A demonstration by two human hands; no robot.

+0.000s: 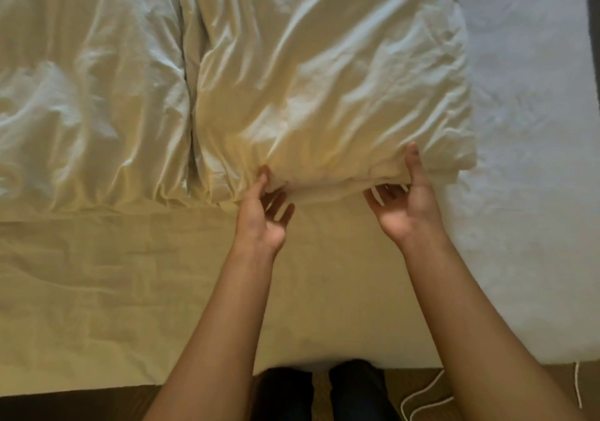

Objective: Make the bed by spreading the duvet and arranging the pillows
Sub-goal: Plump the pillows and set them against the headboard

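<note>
Arranging right pillow | your left hand, right hand pinch its near edge | next, likely: square it against left pillow.

Left pillow and right pillow side by side on far part of bed, touching. Sheet before both, over near-left part; bare mattress to right. Left hand, right hand at right pillow's near edge, thumbs on top. Legs before bed edge, cord right of them.
</note>
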